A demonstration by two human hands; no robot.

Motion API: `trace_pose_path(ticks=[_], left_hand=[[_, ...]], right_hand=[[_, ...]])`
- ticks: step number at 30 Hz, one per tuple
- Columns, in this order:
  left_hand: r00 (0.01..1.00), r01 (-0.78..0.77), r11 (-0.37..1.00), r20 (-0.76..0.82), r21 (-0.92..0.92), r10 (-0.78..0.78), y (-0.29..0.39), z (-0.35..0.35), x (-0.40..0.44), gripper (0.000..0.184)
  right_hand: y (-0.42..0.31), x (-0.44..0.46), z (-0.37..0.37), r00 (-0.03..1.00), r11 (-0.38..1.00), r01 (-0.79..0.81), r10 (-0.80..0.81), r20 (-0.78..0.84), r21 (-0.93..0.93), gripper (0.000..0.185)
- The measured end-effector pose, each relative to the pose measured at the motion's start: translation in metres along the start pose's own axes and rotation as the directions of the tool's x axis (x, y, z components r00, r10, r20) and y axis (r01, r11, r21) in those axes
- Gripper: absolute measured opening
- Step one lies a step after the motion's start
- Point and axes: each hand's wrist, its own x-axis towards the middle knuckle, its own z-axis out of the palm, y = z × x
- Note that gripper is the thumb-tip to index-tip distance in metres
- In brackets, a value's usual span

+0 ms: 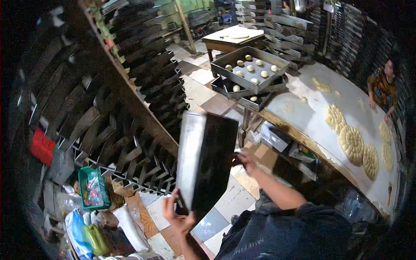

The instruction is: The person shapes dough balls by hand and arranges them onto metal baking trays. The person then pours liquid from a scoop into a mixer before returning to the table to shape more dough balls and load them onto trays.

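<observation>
A deep dark metal baking pan [212, 164] is tipped up on its side in front of me, one long wall shining in the light. My left hand [178, 216] grips its lower end, with the thumb and fingers around the edge. On the pan's right side, my right hand [246, 162] is closed on the rim, slightly blurred. Beyond it, another baking pan [221, 67] holding several dough balls [250, 68] sits across more pans at the end of the work table.
Flattened, scored dough rounds [352, 145] lie on the pale work table [312, 117], where another person [383, 89] stands at the far side. Tall stacks of pans [143, 65] rise on the left. A green crate [104, 199] and bags [78, 229] are on the lower left.
</observation>
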Motion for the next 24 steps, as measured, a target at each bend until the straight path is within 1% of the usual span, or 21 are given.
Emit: trace_pose_path(ticks=[1,2,3,4,6,7,8,9,10,11,12,13,14,16,18,20,22,24], left_hand=[[0.999,-0.009,0.999,-0.041,-0.038,0.007,-0.004,0.002,0.01,0.069],[0.997,-0.019,0.997,-0.083,-0.072,0.013,-0.007,0.005,0.019,0.071],[0.985,0.097,0.948,-0.106,-0.304,-0.135,-0.018,0.015,0.023,0.078],[0.972,0.181,0.886,-0.061,-0.426,-0.228,-0.016,0.02,0.03,0.082],[0.958,0.092,0.788,-0.161,-0.609,-0.236,-0.043,0.055,0.045,0.08],[0.959,0.097,0.789,-0.154,-0.606,-0.236,-0.04,0.073,0.053,0.08],[0.932,0.171,0.732,-0.133,-0.66,-0.337,-0.034,0.094,0.064,0.077],[0.913,0.205,0.693,-0.12,-0.691,-0.389,-0.028,0.119,0.08,0.075],[0.892,0.235,0.651,-0.106,-0.722,-0.44,-0.022,0.145,0.095,0.073],[0.911,0.266,0.6,-0.006,-0.754,-0.412,-0.02,0.172,0.113,0.069],[0.922,0.3,0.545,0.093,-0.783,-0.375,-0.02,0.2,0.132,0.065],[0.928,0.332,0.572,0.15,-0.75,-0.341,-0.027,0.225,0.151,0.063],[0.928,0.362,0.604,0.211,-0.711,-0.308,-0.03,0.247,0.169,0.061],[0.895,0.445,0.623,0.297,-0.644,-0.334,-0.016,0.286,0.217,0.06],[0.86,0.5,0.712,0.378,-0.493,-0.343,0.019,0.309,0.275,0.058],[0.871,0.469,0.726,0.401,-0.503,-0.285,-0.002,0.348,0.334,0.055],[0.858,0.444,0.822,0.435,-0.358,-0.274,0.011,0.374,0.388,0.053],[0.83,0.458,0.829,0.488,-0.322,-0.27,-0.008,0.407,0.433,0.05]], right_hand=[[-0.025,0.002,-0.016,0.994,0.961,0.063,-0.086,-0.073,-0.271,0.029],[-0.046,0.002,-0.034,0.976,0.847,0.094,-0.182,-0.119,-0.524,0.028],[-0.079,-0.005,-0.049,0.934,0.798,0.18,-0.322,-0.153,-0.575,0.027],[-0.108,-0.012,-0.068,0.873,0.734,0.256,-0.455,-0.176,-0.63,0.028],[-0.136,-0.016,-0.132,0.772,0.699,0.215,-0.549,-0.32,-0.682,0.03],[-0.155,-0.022,-0.155,0.811,0.736,0.153,-0.476,-0.342,-0.66,0.035],[-0.176,-0.028,-0.172,0.844,0.764,0.091,-0.4,-0.358,-0.639,0.04],[-0.193,-0.031,-0.188,0.895,0.772,0.141,-0.367,-0.254,-0.62,0.052],[-0.192,-0.028,-0.206,0.93,0.893,0.266,-0.337,-0.148,-0.362,0.061],[-0.193,-0.024,-0.212,0.916,0.932,0.32,-0.351,-0.196,-0.172,0.063],[-0.195,-0.019,-0.221,0.902,0.928,0.371,-0.355,-0.247,0.019,0.065],[-0.194,-0.009,-0.251,0.857,0.92,0.378,-0.388,-0.338,-0.097,0.07],[-0.202,-0.001,-0.274,0.797,0.915,0.253,-0.382,-0.469,-0.315,0.067],[-0.228,0.014,-0.297,0.779,0.872,0.102,-0.369,-0.507,-0.479,0.061],[-0.247,0.04,-0.322,0.821,0.872,0.058,-0.319,-0.474,-0.487,0.056],[-0.274,0.071,-0.304,0.777,0.882,0.199,-0.408,-0.48,-0.428,0.049],[-0.286,0.107,-0.312,0.762,0.885,0.211,-0.415,-0.498,-0.415,0.044],[-0.276,0.149,-0.34,0.727,0.851,0.258,-0.483,-0.488,-0.458,0.034]])
